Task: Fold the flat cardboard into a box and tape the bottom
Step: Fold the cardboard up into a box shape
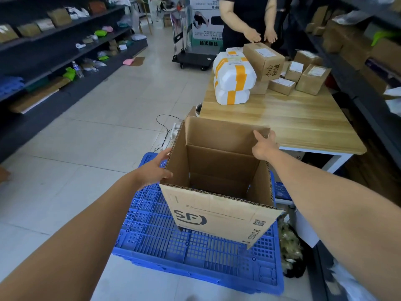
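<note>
A brown cardboard box (221,216) with an SF logo stands opened into a square tube above a blue plastic pallet (195,253), its upper flaps standing up. My left hand (155,170) lies flat against the outside of the box's left wall, fingers straight. My right hand (263,144) holds the far right flap near its top corner, thumb on the inside and fingers behind the cardboard. Inside, lower flaps show at the bottom. No tape is in view.
A wooden table (293,120) to the right carries white parcels with orange tape (233,79) and several small brown boxes (263,59). A person (247,20) stands behind it. Dark shelves line both sides. A trolley (193,57) and cables (167,127) are on the tiled floor.
</note>
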`<state>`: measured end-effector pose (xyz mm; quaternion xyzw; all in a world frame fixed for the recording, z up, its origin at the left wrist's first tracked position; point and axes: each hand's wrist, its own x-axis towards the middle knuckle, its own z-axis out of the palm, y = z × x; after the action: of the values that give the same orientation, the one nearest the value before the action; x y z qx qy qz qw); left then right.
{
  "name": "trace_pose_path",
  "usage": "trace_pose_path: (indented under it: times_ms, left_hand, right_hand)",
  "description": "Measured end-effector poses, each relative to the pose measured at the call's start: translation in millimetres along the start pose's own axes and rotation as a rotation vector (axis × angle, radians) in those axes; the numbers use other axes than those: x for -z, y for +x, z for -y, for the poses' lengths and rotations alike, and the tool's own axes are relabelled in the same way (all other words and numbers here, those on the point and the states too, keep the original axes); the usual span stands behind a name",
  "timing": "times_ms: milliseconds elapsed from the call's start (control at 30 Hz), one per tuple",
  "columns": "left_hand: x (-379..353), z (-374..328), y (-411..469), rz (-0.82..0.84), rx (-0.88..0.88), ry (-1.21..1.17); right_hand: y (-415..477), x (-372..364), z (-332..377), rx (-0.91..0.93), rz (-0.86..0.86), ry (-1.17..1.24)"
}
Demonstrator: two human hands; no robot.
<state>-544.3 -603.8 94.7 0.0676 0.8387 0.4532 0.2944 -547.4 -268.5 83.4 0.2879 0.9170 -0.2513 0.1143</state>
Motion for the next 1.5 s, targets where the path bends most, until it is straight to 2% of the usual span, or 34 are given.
trace_pose_path:
  times_ms: [133, 300, 467, 700, 1500]
  left_hand:
    - [1, -8, 10, -0.056, -0.004, -0.01]
    - [-12, -23, 15, -0.021, -0.016, -0.051]
    - [-29, -28, 18, 0.027, -0.004, -0.004]
    - [-18, -15, 24, 0.009, 0.022, -0.173]
    - [-12, -11, 31, 0.197, 0.068, 0.094]
  right_hand:
    - [0, 3, -4, 0.061, 0.016, 0.087]
    - [-8, 18, -11, 0.08, 0.075, 0.165]
    - [-22, 27, -19, 0.025, 0.101, 0.28]
    - [-36, 25, -22, 0.001, 0.076, 0.313]
    - [-74, 10, -17, 0.016, 0.066, 0.44]
